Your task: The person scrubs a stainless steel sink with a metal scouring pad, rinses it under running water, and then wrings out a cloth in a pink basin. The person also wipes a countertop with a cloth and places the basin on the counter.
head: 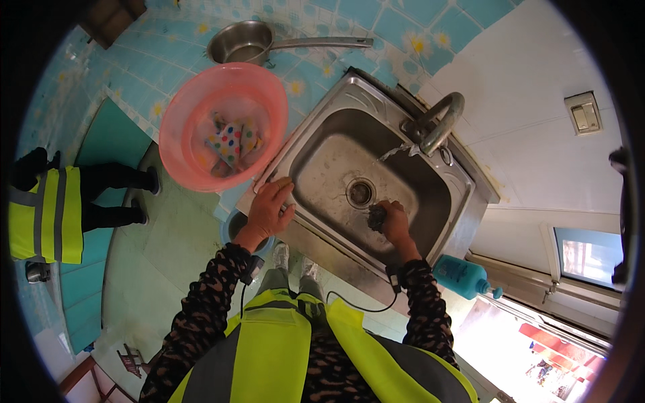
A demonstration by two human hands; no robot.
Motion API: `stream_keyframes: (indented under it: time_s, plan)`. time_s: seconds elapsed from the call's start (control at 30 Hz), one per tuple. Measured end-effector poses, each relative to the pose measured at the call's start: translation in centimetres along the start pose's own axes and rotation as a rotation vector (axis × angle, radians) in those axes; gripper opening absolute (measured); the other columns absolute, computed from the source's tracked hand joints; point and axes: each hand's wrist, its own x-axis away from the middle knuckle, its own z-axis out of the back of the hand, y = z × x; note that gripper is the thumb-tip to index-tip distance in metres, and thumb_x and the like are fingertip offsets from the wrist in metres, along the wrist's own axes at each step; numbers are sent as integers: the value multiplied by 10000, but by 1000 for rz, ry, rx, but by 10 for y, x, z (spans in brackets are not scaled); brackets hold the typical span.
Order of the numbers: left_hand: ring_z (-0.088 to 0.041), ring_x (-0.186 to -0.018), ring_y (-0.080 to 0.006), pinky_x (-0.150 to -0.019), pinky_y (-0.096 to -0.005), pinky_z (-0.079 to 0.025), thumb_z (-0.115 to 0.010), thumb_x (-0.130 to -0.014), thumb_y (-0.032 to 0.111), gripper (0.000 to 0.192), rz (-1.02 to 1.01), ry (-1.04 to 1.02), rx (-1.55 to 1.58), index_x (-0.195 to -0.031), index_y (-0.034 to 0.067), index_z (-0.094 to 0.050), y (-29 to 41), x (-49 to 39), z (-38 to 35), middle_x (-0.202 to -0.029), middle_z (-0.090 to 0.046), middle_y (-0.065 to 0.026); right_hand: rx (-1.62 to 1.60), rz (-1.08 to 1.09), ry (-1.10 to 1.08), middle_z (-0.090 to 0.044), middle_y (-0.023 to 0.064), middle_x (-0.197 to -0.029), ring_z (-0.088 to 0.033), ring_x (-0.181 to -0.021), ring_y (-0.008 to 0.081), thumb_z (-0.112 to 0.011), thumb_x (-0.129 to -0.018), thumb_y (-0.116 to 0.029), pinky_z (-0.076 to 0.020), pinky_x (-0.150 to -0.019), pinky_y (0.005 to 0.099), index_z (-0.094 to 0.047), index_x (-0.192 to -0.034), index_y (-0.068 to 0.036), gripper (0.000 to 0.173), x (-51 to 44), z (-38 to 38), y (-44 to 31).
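My right hand [395, 221] is down inside the stainless steel sink [327, 156], closed around a dark scrubber [376, 217], possibly steel wool. It is just beside the drain strainer [361, 193]. Water runs from the curved metal faucet [443, 123] into the basin. On the sink's left front rim rests my left hand [271, 209], fingers spread and holding nothing that I can see. Close to it stands a pink plastic basin [174, 146] with a polka-dot cloth [229, 143] in it.
A long-handled metal ladle pan [247, 43] lies behind the basin on the tiled counter. At the right, a teal pump bottle [461, 277] stands by the sink's corner. Below the counter edge is a blue bucket [232, 224]. Another person in a yellow vest [48, 214] stands at left.
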Motion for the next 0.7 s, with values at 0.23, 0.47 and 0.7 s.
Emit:
stream_keyframes:
  time_s: [0.23, 0.47, 0.7]
  plan:
    - [-521, -1145, -337, -974, -459, -422, -646, -838, 202, 464, 10, -19, 21, -1255, 14, -568, -2, 2, -1, -1307, -527, -151, -281, -9, 51, -641, 179, -988, -628, -890, 362, -585, -746, 61, -500, -782, 397, -636, -1146, -110, 438, -30, -21, -60]
    - [-502, -1187, -349, -986, -471, -410, -639, -864, 224, 445, -8, -33, 34, -1244, 4, -565, -6, 5, -3, -1309, -517, -160, -943, -398, 303, -626, 104, -1057, -590, -921, 198, -609, -872, -8, -470, -766, 304, -545, -1285, -96, 427, -129, -7, -145]
    - [-516, -1194, -352, -990, -474, -407, -653, -841, 209, 454, -32, -13, 66, -1224, -18, -565, -5, 2, -1, -1300, -527, -165, -1329, -646, 534, -380, 117, -1492, -502, -1155, 203, -602, -944, -92, -439, -900, 313, -343, -1492, -114, 606, -224, 10, -158]
